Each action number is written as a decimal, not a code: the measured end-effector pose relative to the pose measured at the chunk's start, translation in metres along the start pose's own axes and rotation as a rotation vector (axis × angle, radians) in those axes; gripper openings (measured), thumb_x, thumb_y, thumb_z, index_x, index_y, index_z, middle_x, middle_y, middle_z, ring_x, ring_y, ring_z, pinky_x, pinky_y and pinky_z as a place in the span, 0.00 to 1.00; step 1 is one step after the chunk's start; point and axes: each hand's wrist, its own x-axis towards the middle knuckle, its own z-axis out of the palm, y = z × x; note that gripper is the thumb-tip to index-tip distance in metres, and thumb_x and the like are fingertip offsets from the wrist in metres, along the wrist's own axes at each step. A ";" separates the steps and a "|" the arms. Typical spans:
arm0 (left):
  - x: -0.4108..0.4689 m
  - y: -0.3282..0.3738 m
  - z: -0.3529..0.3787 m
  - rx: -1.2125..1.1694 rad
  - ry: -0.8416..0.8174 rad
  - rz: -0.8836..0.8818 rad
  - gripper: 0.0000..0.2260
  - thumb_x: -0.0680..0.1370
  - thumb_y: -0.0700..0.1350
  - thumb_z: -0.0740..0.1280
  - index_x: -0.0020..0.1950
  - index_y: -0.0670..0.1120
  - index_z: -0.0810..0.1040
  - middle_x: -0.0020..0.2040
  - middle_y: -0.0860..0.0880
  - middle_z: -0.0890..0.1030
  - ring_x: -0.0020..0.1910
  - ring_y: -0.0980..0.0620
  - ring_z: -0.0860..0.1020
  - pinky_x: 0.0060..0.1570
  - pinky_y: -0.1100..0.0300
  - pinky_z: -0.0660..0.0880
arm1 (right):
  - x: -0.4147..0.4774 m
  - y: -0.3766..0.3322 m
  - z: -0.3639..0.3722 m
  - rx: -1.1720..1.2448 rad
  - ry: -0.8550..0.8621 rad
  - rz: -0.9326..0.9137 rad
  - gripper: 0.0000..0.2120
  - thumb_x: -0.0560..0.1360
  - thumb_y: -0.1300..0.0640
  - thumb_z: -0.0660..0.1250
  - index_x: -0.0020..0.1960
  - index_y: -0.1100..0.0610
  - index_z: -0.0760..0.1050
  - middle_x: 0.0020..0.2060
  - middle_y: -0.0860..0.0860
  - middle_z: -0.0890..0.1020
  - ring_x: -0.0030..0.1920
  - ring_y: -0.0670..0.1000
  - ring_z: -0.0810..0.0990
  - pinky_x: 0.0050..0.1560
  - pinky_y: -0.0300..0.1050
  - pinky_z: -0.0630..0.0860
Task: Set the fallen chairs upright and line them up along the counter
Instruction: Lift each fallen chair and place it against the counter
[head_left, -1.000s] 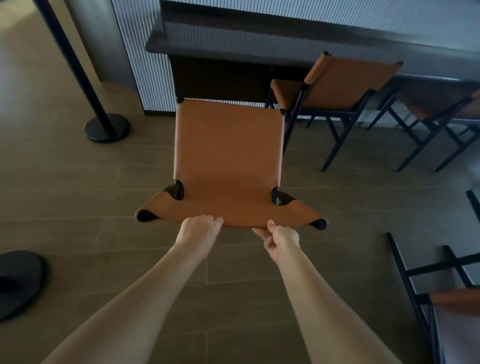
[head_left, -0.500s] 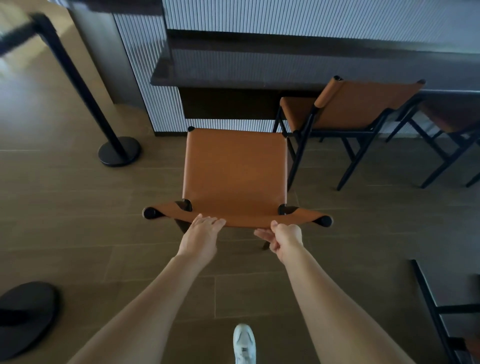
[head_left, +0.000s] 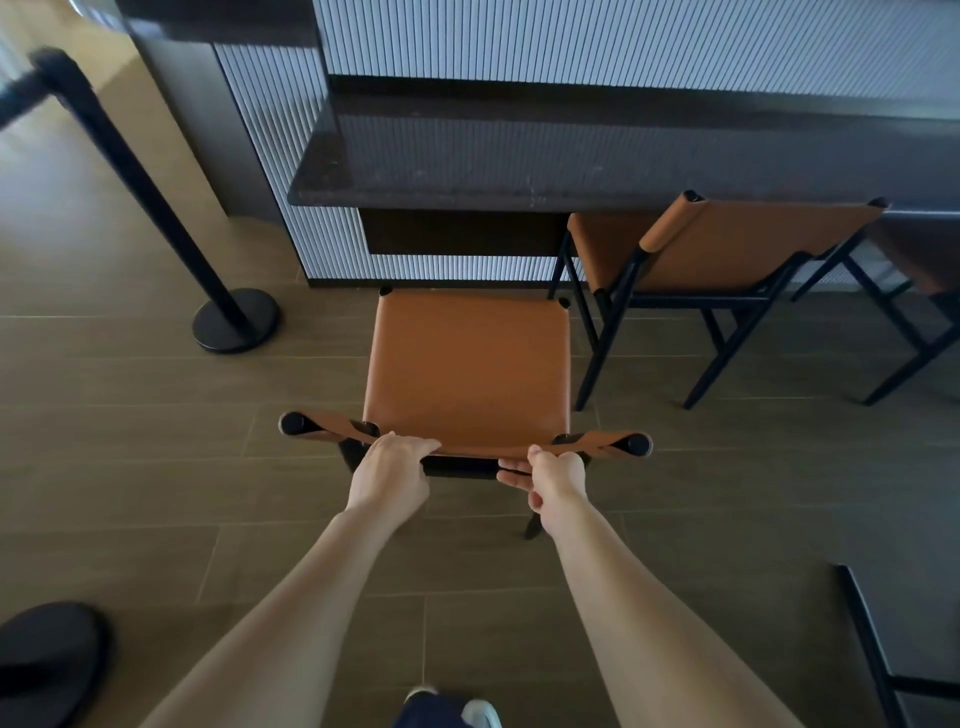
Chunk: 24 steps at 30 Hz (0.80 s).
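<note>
Gripping the chair (head_left: 467, 364) by its top edge, fingers (head_left: 422, 446) of the left hand (head_left: 389, 467) and right hand (head_left: 553, 480) curled over it, lets the person steer it. It stands upright just before the desk (head_left: 467, 171), beside a second chair (head_left: 737, 249).

Light is coming in dim and cool, falling brightest on the brown tiled floor (head_left: 62, 218) up-left of your grip. The black stanchion post (head_left: 130, 171) there is blurring, the tan leather chair (head_left: 467, 364) you are gripping is showing sharp, and straight lines are bowing toward the edges.
</note>
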 end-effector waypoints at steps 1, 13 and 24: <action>0.005 0.002 -0.001 -0.001 0.007 0.004 0.21 0.80 0.36 0.58 0.70 0.50 0.74 0.68 0.51 0.76 0.76 0.48 0.62 0.68 0.56 0.66 | 0.003 -0.005 0.001 -0.008 0.003 -0.001 0.10 0.83 0.60 0.56 0.60 0.61 0.72 0.39 0.54 0.86 0.34 0.50 0.85 0.18 0.35 0.58; 0.089 0.009 -0.029 0.060 -0.079 0.048 0.17 0.83 0.40 0.58 0.69 0.50 0.75 0.63 0.48 0.80 0.63 0.48 0.75 0.59 0.55 0.75 | 0.046 -0.064 0.027 0.015 0.088 0.031 0.08 0.82 0.63 0.57 0.59 0.62 0.72 0.38 0.57 0.85 0.36 0.52 0.85 0.22 0.35 0.61; 0.097 0.002 -0.026 0.008 -0.120 0.060 0.15 0.83 0.43 0.57 0.68 0.50 0.76 0.63 0.49 0.78 0.64 0.47 0.71 0.66 0.55 0.64 | 0.057 -0.076 0.015 0.083 -0.035 0.181 0.08 0.81 0.64 0.60 0.59 0.63 0.72 0.41 0.59 0.86 0.40 0.52 0.86 0.20 0.35 0.62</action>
